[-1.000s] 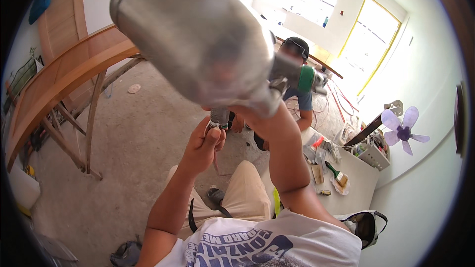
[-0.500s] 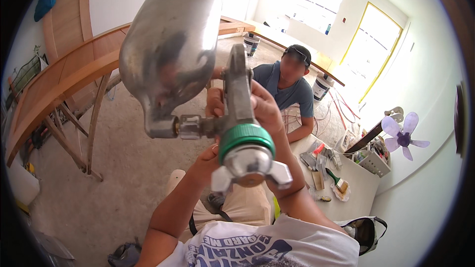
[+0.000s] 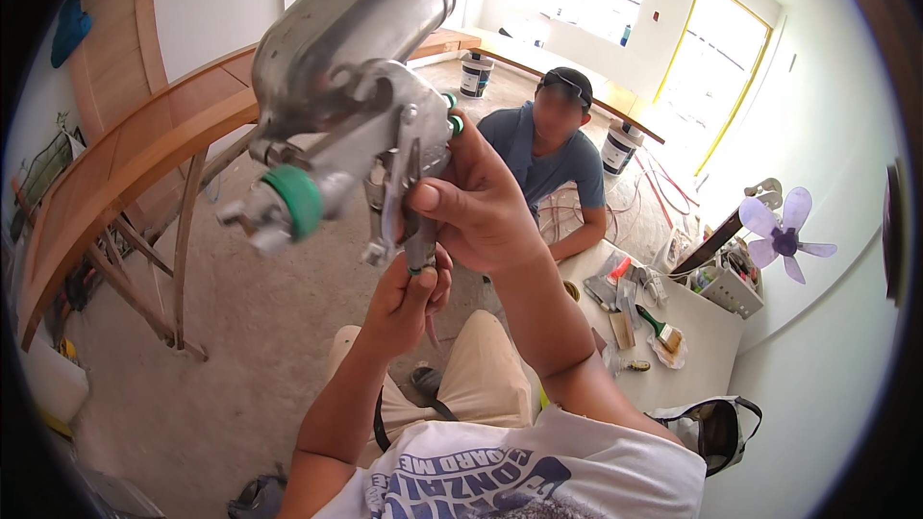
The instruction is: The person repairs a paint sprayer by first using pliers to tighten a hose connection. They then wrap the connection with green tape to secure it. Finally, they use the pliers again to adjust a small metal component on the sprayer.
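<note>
Here's the spray gun (image 3: 404, 101), up in mid-air before the chest, metal cup (image 3: 356, 34) tilted on top, green-ringed nozzle (image 3: 291, 202) aimed leftward! The right hand (image 3: 481, 202) has its grip clamped round the handle (image 3: 420, 235); just below, the left hand (image 3: 409, 298) has its grip closed on the handle's foot. Past them, a person in a blue-grey shirt (image 3: 577, 171), low down. Rightward, the worktop (image 3: 707, 341) carries a green-handled brush (image 3: 657, 324) and scrapers (image 3: 603, 291), with a purple-bladed fan (image 3: 785, 242) nearby; leftward, a wooden panel (image 3: 115, 173) on trestle legs (image 3: 183, 250).
</note>
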Motion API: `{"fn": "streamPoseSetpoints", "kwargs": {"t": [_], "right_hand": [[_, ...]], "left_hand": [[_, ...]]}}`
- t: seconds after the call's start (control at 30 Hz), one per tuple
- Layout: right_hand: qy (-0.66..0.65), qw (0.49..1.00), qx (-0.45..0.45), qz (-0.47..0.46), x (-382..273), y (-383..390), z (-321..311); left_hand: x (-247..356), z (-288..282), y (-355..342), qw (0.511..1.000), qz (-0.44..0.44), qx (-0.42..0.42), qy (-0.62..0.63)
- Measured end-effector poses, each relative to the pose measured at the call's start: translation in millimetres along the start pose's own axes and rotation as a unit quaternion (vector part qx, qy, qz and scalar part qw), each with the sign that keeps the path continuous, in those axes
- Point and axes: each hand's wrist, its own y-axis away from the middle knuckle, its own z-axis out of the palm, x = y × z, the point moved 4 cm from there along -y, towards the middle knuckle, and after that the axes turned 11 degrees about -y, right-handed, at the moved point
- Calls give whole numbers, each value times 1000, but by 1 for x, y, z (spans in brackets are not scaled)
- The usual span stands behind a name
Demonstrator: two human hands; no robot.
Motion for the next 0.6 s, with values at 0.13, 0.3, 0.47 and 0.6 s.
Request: {"fn": "streamPoseSetpoints", "kwargs": {"t": [0.13,0.3,0.47,0.6], "right_hand": [[81,994,63,-48,5,3,-5],[195,952,184,-146,13,10,-7],[49,988,131,-60,6,12,-14],[-13,996,81,21,9,15,-20]], "left_hand": [[2,4,-2,996,15,57,-70],[-2,1,-2,988,-5,91,-122],[-7,4,4,984,-67,-113,123],[-10,11,4,965,-77,-157,194]]}}
